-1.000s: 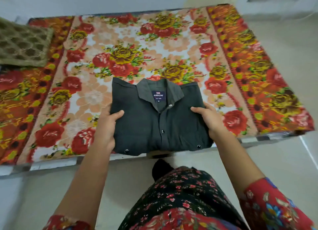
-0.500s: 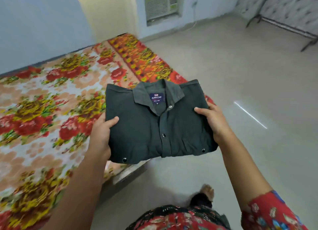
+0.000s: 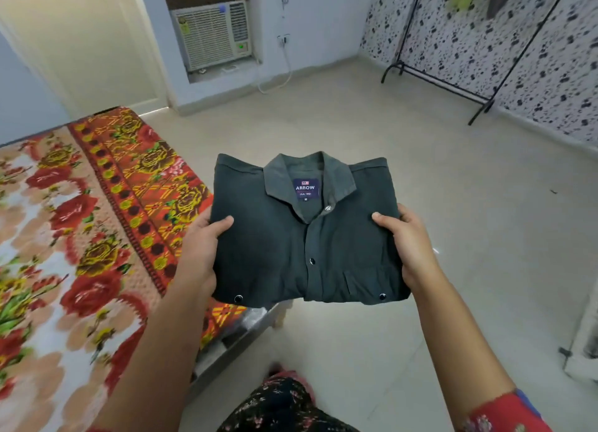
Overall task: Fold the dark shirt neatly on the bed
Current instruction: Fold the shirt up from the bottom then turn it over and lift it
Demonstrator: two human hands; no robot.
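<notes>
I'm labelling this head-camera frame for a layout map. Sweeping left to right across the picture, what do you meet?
Bed with floral cover → left hand → folded dark shirt → right hand → black clothes rack by the speckled wall.

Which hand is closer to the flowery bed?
Left. The left hand grips the dark shirt beside the bed; the right hand holds its far edge, over the floor.
</notes>
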